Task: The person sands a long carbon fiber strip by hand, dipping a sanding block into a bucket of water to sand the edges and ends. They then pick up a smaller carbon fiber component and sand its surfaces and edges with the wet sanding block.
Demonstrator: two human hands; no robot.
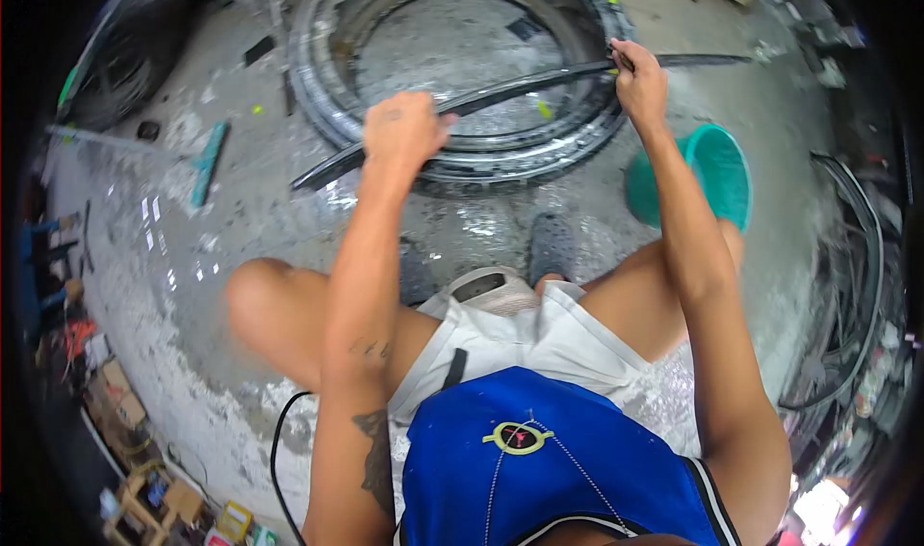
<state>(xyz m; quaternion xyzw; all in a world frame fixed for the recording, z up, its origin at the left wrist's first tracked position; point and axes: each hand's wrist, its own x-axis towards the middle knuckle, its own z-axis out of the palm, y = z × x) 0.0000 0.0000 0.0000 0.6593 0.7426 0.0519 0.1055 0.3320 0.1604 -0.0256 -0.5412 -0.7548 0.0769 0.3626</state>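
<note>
A long, narrow black strip, glossy and slightly bowed, runs across in front of me. My left hand is closed around it near its left end. Farther along to the right, my right hand has its fingers closed on the strip, with the thin far end reaching past it. Below the strip, black ring-shaped tyres lie flat on the wet floor, overlapped by the strip in this view. Wet concrete shows through their centre.
A green bucket stands beside my right forearm. To the left lies a teal brush or squeegee head on a pole, near a vehicle wheel. Dark hoses and clutter line the right side; boxes crowd the lower left.
</note>
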